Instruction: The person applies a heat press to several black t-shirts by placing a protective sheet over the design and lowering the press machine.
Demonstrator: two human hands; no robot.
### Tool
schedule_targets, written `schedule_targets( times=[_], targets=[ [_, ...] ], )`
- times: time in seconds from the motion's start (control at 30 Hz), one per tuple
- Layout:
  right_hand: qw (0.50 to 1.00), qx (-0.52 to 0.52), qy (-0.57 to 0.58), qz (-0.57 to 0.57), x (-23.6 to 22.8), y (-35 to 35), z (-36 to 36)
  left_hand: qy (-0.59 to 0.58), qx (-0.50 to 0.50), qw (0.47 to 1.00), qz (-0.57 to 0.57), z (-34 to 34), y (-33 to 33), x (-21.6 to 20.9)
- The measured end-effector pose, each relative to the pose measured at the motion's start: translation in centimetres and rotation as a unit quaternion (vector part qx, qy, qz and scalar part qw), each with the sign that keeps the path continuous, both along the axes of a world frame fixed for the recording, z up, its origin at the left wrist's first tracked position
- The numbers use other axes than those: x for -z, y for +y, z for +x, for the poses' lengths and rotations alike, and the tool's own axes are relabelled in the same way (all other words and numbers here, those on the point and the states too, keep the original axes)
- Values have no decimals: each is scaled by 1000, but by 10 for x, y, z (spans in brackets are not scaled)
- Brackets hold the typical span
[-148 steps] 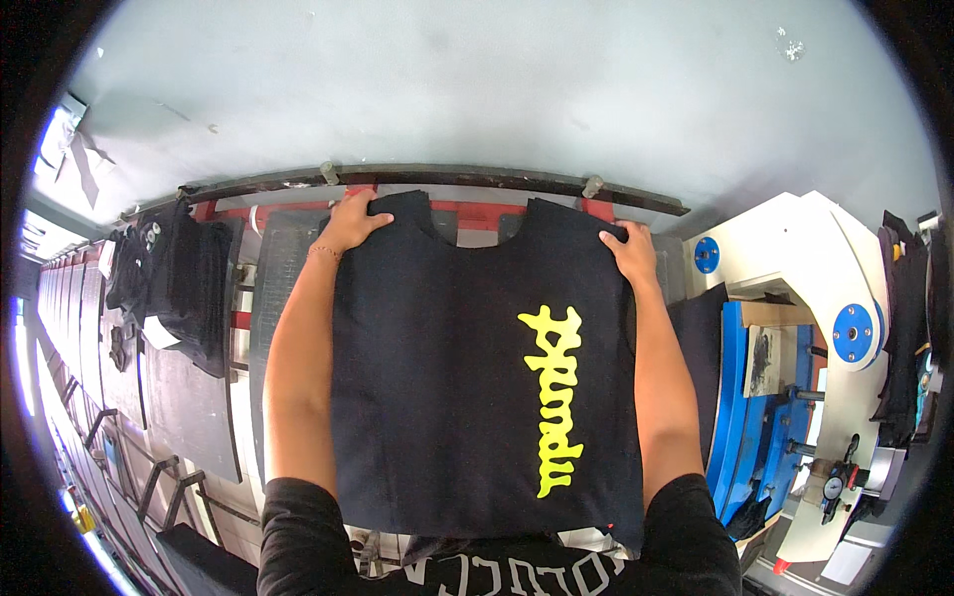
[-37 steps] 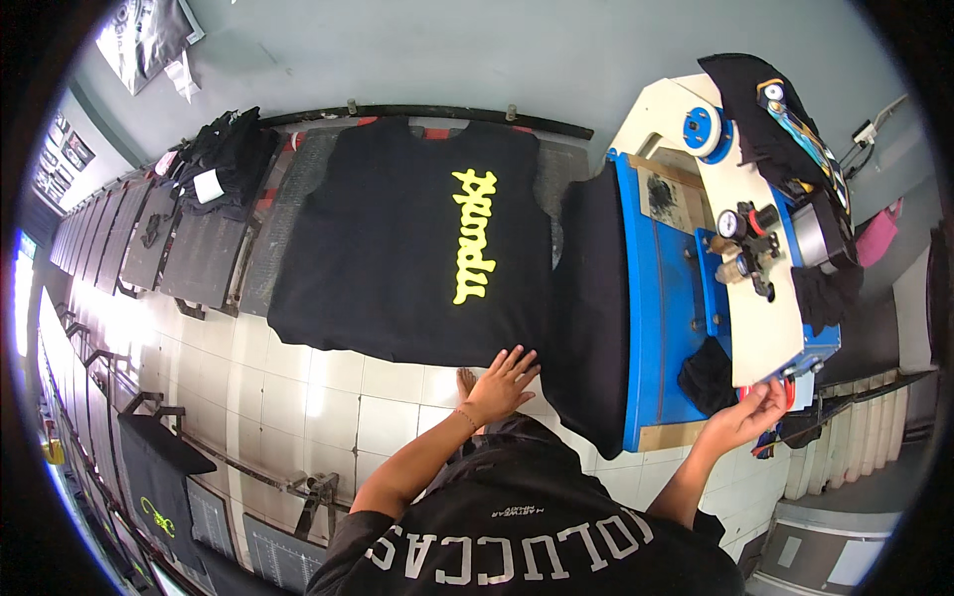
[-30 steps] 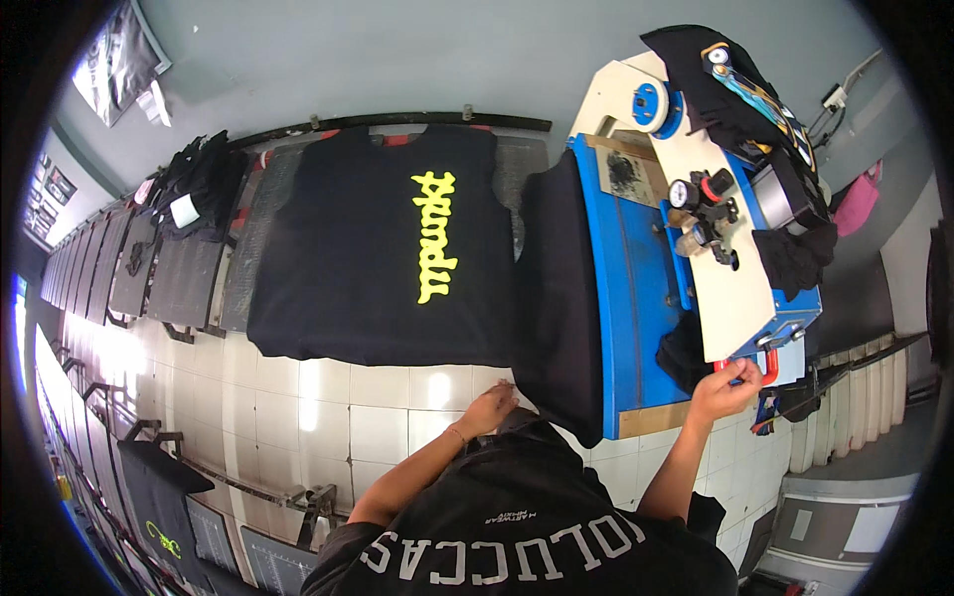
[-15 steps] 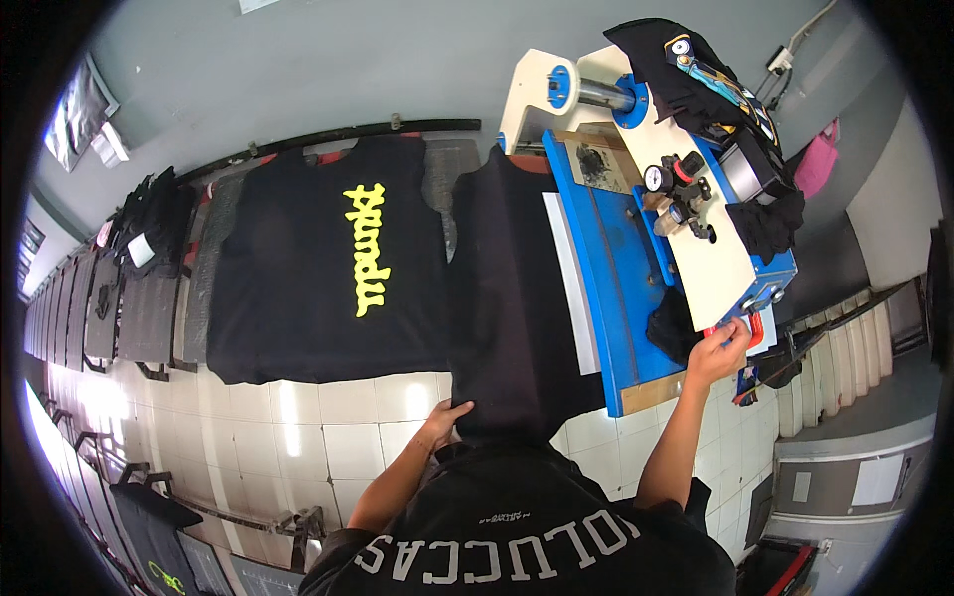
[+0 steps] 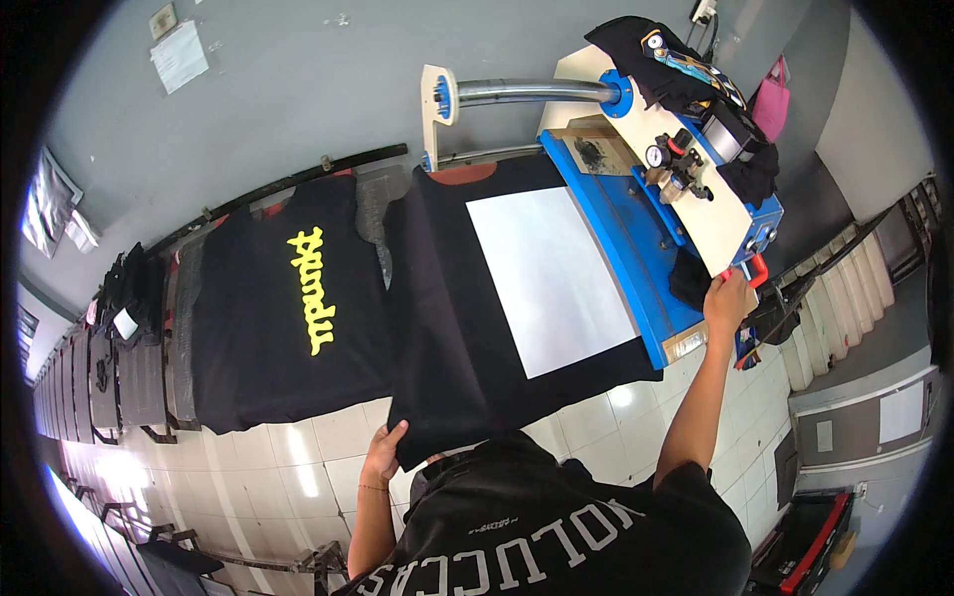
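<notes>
My left hand (image 5: 381,457) pinches the near left corner of a black T-shirt (image 5: 427,308), thumb on top. The shirt lies spread over a board in front of me. On its right part rests a white sheet of paper (image 5: 552,283), wholly uncovered except perhaps along its right edge. My right hand (image 5: 729,301) is closed round the red handle (image 5: 761,269) of a blue and cream heat press (image 5: 648,283). The press head stands to the right of the sheet. Left of these, another black T-shirt (image 5: 253,328) with yellow lettering lies flat.
A steel guide bar (image 5: 537,91) runs along the far side, before the grey wall. A pressure gauge (image 5: 656,156) and a patterned black garment (image 5: 636,45) sit on the press. More boards (image 5: 129,382) line up to the left; white floor tiles (image 5: 298,467) show nearer me.
The press head has slid right along its bar, with my right hand on the handle, baring the white sheet. My left hand stays at the shirt's corner. The view has turned.
</notes>
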State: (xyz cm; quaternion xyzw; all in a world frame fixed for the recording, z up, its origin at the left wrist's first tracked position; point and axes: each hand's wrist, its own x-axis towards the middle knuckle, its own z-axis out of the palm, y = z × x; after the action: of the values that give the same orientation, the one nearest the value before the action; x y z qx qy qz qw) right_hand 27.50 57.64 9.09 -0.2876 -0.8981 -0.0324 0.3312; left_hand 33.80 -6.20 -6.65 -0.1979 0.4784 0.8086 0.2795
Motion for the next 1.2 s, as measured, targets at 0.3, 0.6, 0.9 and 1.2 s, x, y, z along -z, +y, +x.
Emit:
schedule_targets(
  times=[0.3, 0.6, 0.9, 1.2],
  targets=[
    [997, 57, -48, 28, 42, 60, -40, 100, -25, 980, -169, -29, -2, -57],
    [992, 75, -98, -14, 52, 93, -56, 131, -60, 961, -235, -38, -5, -97],
    [898, -231, -83, -364, 170, -54, -5, 126, -131, 967, -181, -45, -2, -113],
    [551, -58, -223, -802, 200, -12, 84, 172, -142, 969, -109, -56, 4, -126]
  ],
)
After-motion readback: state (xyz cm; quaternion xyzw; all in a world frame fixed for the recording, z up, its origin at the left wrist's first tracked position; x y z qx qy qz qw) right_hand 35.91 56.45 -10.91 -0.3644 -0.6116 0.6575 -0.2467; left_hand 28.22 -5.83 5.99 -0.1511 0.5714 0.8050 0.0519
